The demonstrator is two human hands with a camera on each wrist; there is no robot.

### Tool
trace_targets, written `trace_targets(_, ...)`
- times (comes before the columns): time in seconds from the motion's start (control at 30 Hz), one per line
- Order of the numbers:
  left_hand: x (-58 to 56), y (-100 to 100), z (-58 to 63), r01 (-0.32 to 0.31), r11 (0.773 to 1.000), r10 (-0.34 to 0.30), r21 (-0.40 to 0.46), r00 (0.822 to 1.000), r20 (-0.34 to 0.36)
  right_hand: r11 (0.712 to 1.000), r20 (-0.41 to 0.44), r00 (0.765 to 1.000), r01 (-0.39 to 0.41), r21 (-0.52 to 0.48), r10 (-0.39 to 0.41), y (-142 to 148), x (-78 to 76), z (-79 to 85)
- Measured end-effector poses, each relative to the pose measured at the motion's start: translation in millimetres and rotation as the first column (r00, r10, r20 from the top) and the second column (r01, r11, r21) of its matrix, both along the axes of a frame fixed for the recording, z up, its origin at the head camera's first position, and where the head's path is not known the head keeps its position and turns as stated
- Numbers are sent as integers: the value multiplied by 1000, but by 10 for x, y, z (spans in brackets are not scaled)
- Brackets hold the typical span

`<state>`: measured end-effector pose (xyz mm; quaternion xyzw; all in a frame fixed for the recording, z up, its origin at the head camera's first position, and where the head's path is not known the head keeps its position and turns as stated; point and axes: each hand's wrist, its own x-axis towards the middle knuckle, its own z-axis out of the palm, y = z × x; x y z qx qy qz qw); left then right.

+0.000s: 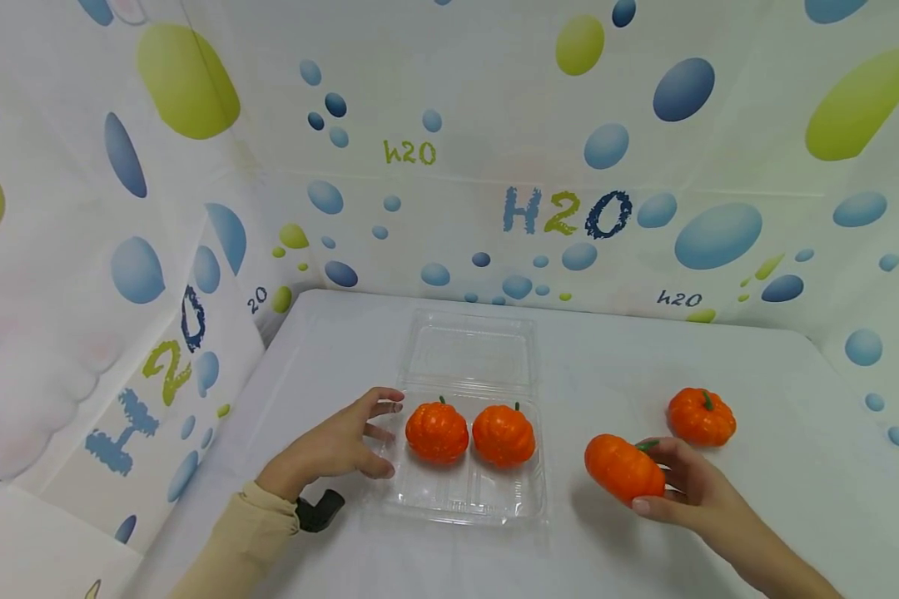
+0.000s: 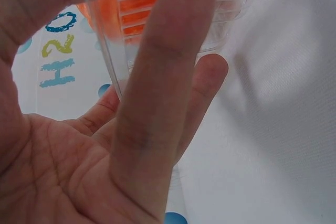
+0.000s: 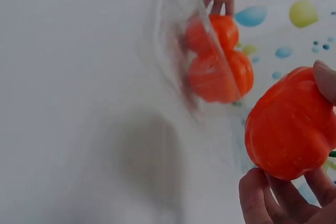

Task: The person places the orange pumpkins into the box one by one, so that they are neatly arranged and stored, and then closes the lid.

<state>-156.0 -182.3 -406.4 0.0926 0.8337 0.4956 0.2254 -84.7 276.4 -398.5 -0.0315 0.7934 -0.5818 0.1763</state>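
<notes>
My right hand [image 1: 692, 487] grips a small orange pumpkin [image 1: 623, 468] with a green stem, tilted and raised above the table to the right of a clear plastic clamshell box [image 1: 468, 497]. In the right wrist view, thumb and fingers lie on opposite sides of this pumpkin [image 3: 291, 124]. Two more pumpkins sit side by side in the box's base, a left one [image 1: 437, 433] and a right one [image 1: 504, 436]. At the box's left edge is my left hand [image 1: 340, 445], its fingers spread and loosely bent. The left wrist view shows those fingers [image 2: 157, 87] against the clear wall.
Another orange pumpkin [image 1: 702, 417] rests on the white table [image 1: 592, 358], beyond the right hand. The box's clear lid [image 1: 470, 353] lies folded back, away from me. A patterned curtain [image 1: 449, 208] bounds the table at the back and sides.
</notes>
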Motion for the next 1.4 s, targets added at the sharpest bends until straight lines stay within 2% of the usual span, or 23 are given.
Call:
trace_targets(0.2,-5,-2,-3,14,1000,-14,1,1000,-3,992,5,993,-116,-46,116,-305,-18,147)
trace_targets(0.43,-6,-5,-11,0,1000,0,4,1000,3,945,-11,963,-266,-191,269,-657,-90,288)
trace_targets(0.53,-6,-1,-10,-2,1000,2,-2,1000,-1,938,-3,963,-263,-227,269,-807,-145,348)
trace_targets(0.73,-5,6,-8,8,1000,-8,-8,1000,-10,944,-13,969,-242,-223,246,-1091,-261,413)
trace_targets(0.9,-5,2,-9,13,1000,-13,-6,1000,-14,939,-9,962,-269,-214,273,-1272,-316,354)
trace_targets(1.17,-4,9,-6,14,1000,-15,-11,1000,-20,926,-11,947,-317,-202,322,-1466,-320,138)
trace_targets(1.4,-1,0,5,12,1000,-12,-3,1000,-9,938,-19,944,-330,-109,330,-1612,-304,47)
